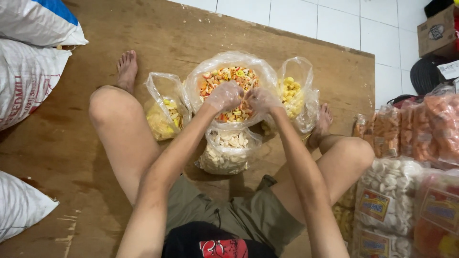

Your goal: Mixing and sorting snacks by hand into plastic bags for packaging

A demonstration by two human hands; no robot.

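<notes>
Lap: black shirt with a red print (217,248) and olive shorts (239,215) fill the bottom edge, knees spread to either side.
Left hand: the left hand (224,95) wears a thin clear glove, fingers curled together over the mixed snacks; whether it grips any pieces I cannot tell.
Right hand: the right hand (260,99), also gloved, is cupped just beside the left, touching the same heap.
Centre bag: a wide clear bag of mixed snacks (229,76) (orange, yellow, white, green pieces) stands open between the feet on the wooden board (191,33).
Near bag: a clear bag of white crackers (227,150) sits just below the hands, mouth open.
Side bags: a bag of pale yellow chips (162,114) on the left, a bag of yellow puffs (294,91) on the right, both open and slumping.
Risk: loose pieces may spill onto the board, since the soft bag walls sag; a knee could tip a side bag.
Packages: sealed packs with red-and-yellow labels (382,205) and orange snack packs (420,129) stack at right; white woven sacks (28,71), one with a blue patch, lie left; a brown carton (437,31) sits top right.
</notes>
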